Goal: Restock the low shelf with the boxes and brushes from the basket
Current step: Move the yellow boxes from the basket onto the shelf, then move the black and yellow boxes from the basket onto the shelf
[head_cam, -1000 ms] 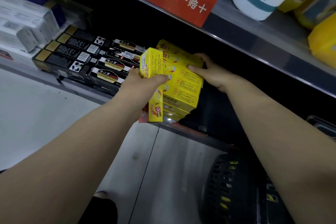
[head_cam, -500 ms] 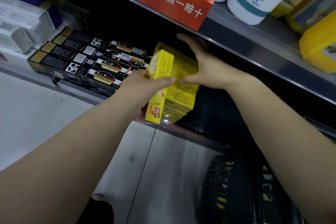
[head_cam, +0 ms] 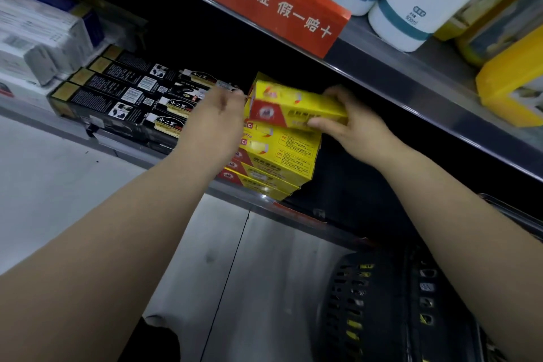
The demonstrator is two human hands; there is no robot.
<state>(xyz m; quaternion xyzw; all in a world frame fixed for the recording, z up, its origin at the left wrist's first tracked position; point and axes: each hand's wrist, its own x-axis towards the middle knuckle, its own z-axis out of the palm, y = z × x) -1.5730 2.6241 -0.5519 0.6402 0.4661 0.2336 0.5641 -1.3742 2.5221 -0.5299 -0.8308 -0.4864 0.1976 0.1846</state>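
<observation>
Restocking item: a yellow box (head_cam: 296,107) lies lengthwise on top of the stack of yellow boxes (head_cam: 276,161), slightly tilted, its red end to the left; whether it rests fully on the stack cannot be told.
Right hand: the right hand (head_cam: 352,126) grips the right end of the yellow box, thumb on the near long face, fingers curled over the far side.
Left hand: the left hand (head_cam: 217,123) is at the box's left end, back toward the camera and blurred; I cannot tell if it pinches the box or only touches it.
Stack: several boxes high, at the front edge of the low shelf (head_cam: 138,153).
Neighbours on the shelf: black boxes (head_cam: 126,97) lie in rows just left of the stack, with white boxes (head_cam: 35,38) farther left.
Basket: a black basket (head_cam: 367,303) sits below on the right, under the right forearm; yellow shows through its holes.
Above: the upper shelf (head_cam: 411,79) carries an orange sign (head_cam: 273,3), white bottles (head_cam: 411,3) and yellow containers (head_cam: 511,91).
Below: pale floor (head_cam: 44,185).
</observation>
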